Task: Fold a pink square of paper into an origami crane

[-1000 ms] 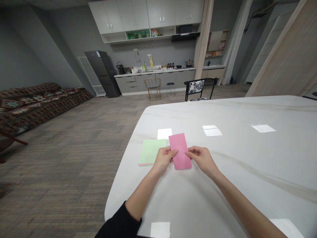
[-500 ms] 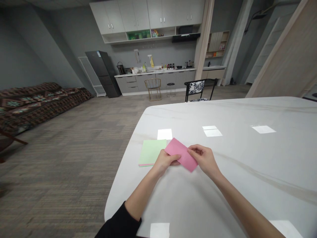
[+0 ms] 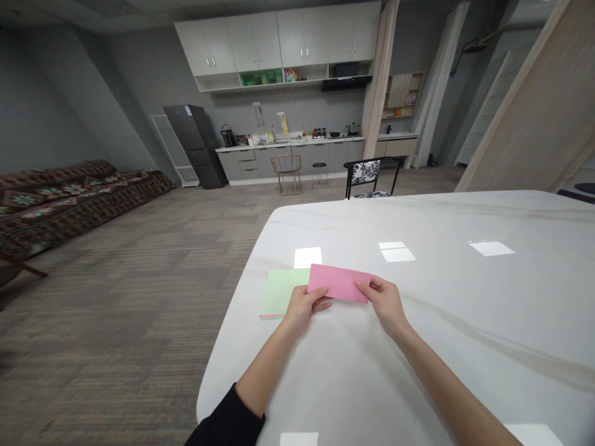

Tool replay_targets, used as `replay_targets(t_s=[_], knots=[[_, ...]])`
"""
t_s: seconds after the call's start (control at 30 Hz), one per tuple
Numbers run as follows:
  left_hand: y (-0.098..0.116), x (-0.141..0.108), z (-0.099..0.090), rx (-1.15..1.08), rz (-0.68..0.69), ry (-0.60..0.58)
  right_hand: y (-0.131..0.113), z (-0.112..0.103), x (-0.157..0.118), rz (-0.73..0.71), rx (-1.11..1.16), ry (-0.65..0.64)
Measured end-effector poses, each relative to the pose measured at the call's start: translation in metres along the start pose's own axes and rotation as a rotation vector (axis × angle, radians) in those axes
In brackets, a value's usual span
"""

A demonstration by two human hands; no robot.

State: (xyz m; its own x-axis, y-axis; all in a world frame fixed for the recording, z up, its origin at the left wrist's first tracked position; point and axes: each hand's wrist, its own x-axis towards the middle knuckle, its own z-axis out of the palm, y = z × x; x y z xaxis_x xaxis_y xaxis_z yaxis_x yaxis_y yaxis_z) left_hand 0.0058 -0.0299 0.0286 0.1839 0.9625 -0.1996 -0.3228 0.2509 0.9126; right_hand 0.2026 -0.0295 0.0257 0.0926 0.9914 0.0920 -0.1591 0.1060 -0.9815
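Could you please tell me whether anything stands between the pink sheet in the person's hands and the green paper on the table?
Nothing visible does. The pink sheet, pinched by the left hand and right hand, overlaps the green paper at its right edge in this view.

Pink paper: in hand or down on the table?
In hand: the left hand and right hand grip the pink paper at its two short ends.
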Motion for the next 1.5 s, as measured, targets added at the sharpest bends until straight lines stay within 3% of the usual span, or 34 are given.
replay_targets(t_s=[0.23,0.57,0.8,0.93,1.1,1.23,1.5], knots=[[-0.003,0.006,-0.002,0.092,0.029,0.081,0.004,-0.003,0.003,0.005,-0.100,0.051],[-0.002,0.011,-0.004,-0.011,0.037,0.148,0.008,0.004,0.009,0.038,-0.068,0.037],[-0.005,0.006,0.004,-0.029,0.024,0.025,0.002,0.014,0.009,0.067,0.046,0.033],[-0.009,-0.001,0.007,-0.028,0.071,0.101,-0.004,0.029,-0.002,0.048,0.057,-0.010],[-0.013,-0.004,0.004,-0.082,0.110,0.158,0.009,0.047,-0.017,0.137,0.065,-0.091],[-0.015,-0.002,0.003,-0.058,0.141,0.168,0.017,0.048,-0.020,0.152,0.074,-0.076],[-0.017,0.001,0.010,-0.064,0.173,0.118,0.009,0.046,-0.016,0.144,0.065,-0.029]])
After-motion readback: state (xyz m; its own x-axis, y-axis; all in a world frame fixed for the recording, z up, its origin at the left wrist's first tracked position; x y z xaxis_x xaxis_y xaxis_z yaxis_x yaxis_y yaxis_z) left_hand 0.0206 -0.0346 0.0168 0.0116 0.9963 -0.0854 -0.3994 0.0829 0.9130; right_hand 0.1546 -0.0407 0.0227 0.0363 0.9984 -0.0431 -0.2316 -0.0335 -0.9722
